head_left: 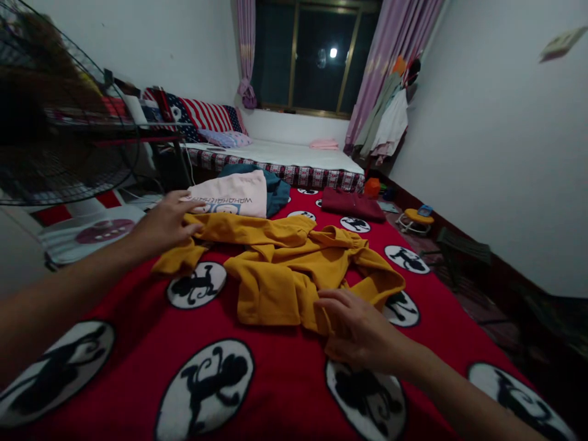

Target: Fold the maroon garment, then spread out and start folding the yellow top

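The left fingers [191,229] and right fingers [339,298] touch a rumpled yellow garment [271,297] on a red blanket [285,373].

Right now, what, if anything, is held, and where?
Possibly the yellow garment: left hand at its left end, right hand at its near edge; whether gripped cannot be told.

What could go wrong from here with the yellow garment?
The left hand is right by the pale printed shirt, so it might drag that along. The yellow garment lies rumpled, so creases could get pressed in. The right hand is at its near edge; an uneven pull might bunch it further.
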The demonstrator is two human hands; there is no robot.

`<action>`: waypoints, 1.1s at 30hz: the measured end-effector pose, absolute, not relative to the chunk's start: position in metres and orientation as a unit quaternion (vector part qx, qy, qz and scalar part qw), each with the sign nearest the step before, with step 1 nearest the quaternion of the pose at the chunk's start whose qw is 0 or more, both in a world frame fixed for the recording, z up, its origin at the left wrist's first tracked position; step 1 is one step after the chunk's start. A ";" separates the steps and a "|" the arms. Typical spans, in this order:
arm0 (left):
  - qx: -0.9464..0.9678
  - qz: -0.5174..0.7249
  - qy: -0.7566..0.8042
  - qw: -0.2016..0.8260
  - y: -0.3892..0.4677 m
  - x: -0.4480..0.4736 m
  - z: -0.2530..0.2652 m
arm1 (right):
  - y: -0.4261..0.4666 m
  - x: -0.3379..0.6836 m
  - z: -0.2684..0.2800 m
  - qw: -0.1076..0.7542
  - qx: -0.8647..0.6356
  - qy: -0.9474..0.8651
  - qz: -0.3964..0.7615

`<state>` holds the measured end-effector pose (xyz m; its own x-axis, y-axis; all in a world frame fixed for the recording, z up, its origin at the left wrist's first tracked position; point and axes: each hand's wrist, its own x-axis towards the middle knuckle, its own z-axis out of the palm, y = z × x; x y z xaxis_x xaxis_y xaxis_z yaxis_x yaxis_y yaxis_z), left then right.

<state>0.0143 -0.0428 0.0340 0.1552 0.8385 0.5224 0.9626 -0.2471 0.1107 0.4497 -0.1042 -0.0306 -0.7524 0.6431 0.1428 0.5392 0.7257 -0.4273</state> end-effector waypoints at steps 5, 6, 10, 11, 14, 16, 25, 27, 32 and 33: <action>-0.936 -0.126 -0.329 -0.020 -0.102 0.120 0.019 | -0.103 0.435 -0.042 0.101 -0.360 -0.924 0.079; -0.945 -0.090 -0.315 -0.018 -0.111 0.135 0.013 | -0.102 0.432 -0.042 0.086 -0.376 -0.921 0.061; -0.940 -0.033 -0.337 0.042 -0.116 0.164 -0.025 | -0.099 0.419 -0.042 0.021 -0.437 -0.899 0.014; -0.937 -0.031 -0.345 0.054 -0.111 0.167 -0.035 | -0.097 0.417 -0.043 0.016 -0.444 -0.896 0.012; -0.930 -0.042 -0.361 0.060 -0.091 0.173 -0.045 | -0.092 0.418 -0.047 0.031 -0.433 -0.900 0.026; -0.925 -0.065 -0.373 0.030 -0.082 0.180 -0.033 | -0.087 0.425 -0.044 0.057 -0.416 -0.907 0.043; -0.881 -0.244 -0.331 -0.232 -0.115 0.207 0.035 | -0.089 0.504 0.016 0.214 -0.408 -0.887 -0.004; -0.884 -0.120 -0.322 -0.317 -0.119 0.204 0.023 | -0.097 0.517 0.014 0.126 -0.428 -0.893 0.050; -0.820 0.103 -0.264 -0.497 -0.103 0.186 0.017 | -0.098 0.531 0.008 0.016 -0.427 -0.873 0.236; -0.810 0.081 -0.274 -0.512 -0.096 0.183 0.021 | -0.090 0.532 0.010 0.060 -0.443 -0.862 0.239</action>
<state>0.1829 -0.0955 0.0205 0.8371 0.3609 -0.4111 0.5264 -0.3268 0.7849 0.5319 -0.0896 0.0100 -0.5999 0.7926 -0.1087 0.7354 0.4928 -0.4652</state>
